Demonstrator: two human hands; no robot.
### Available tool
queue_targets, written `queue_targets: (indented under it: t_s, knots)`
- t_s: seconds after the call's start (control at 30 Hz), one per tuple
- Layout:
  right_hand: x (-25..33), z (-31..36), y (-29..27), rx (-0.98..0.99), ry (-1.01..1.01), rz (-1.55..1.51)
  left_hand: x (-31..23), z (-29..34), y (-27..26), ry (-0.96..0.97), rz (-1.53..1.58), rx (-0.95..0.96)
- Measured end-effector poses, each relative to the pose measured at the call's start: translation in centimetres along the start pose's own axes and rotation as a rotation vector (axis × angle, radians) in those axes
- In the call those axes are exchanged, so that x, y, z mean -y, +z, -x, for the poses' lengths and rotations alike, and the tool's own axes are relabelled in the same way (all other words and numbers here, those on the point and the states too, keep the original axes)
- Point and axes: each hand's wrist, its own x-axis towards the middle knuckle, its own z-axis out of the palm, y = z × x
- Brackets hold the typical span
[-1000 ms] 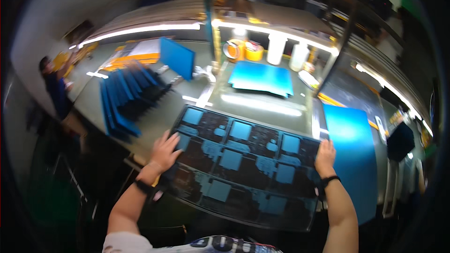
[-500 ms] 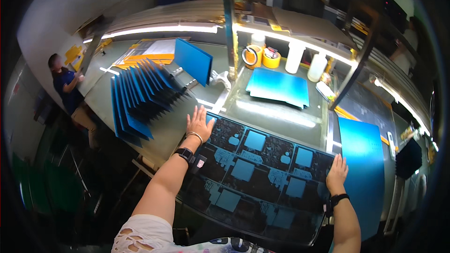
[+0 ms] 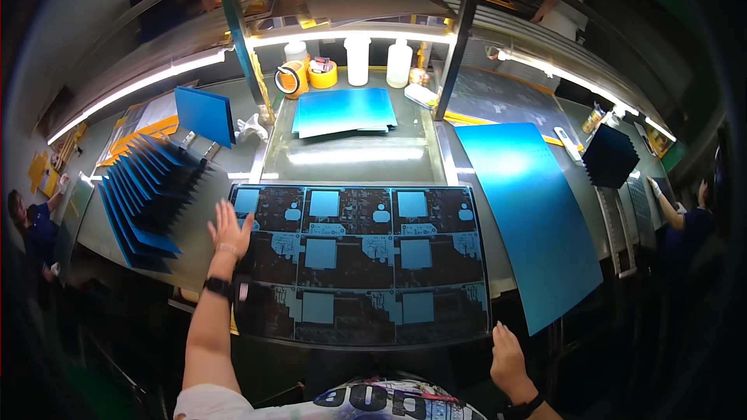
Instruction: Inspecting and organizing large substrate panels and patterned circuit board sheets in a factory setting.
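In front of me lies a wide dark panel (image 3: 350, 263) printed with rows of pale-blue circuit-board patterns, its near edge overhanging the table front. My left hand (image 3: 230, 230) is open at the panel's far left edge, fingers stretched out and apart. Close to the near right corner is my right hand (image 3: 507, 354), its fingers extended and nothing seen in them. Whether its fingertips touch the panel edge I cannot tell. To the right of the panel rests a large blue sheet (image 3: 529, 217).
At left stand several blue panels (image 3: 148, 198) in a fanned row. A blue stack (image 3: 342, 111) lies beyond the panel, with orange tape rolls (image 3: 292, 79) and white bottles (image 3: 399, 63) behind. Shelf posts (image 3: 459, 38) rise there. Other people (image 3: 689, 221) work around.
My view has swung right. My right hand has come down from the panel's far right corner toward its near right corner. My left hand remains by the far left corner, fingers wider.
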Motion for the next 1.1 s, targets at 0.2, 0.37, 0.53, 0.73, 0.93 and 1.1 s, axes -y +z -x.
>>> queue_targets:
  t_s: [0.2, 0.37, 0.53, 0.73, 0.93, 1.1]
  knots:
    - [-4.7, -5.0, 3.7, 0.075, 0.688, -1.783, 8.1, 18.6, 1.1, -0.047, 0.118, 0.026]
    - [-5.2, -9.2, 2.2, 0.496, 0.713, -1.925, 12.4, 22.9, 3.1, -0.597, 1.179, -0.173]
    - [-4.0, -7.5, -3.6, 0.579, 0.258, -1.461, 11.1, 22.6, 6.1, -0.767, 2.149, 0.03]
    - [-2.0, 4.7, -11.1, -0.332, -0.058, -1.603, -3.4, 23.8, -10.8, 0.014, 2.112, -0.018]
    - [-7.2, 0.8, -15.0, -0.931, 0.049, -1.851, -20.0, 17.0, -24.2, 1.036, 1.743, 0.491]
    - [-12.8, -12.9, -24.5, -0.702, -0.353, -2.078, -28.7, 18.2, -13.2, 1.133, 1.507, 1.152]
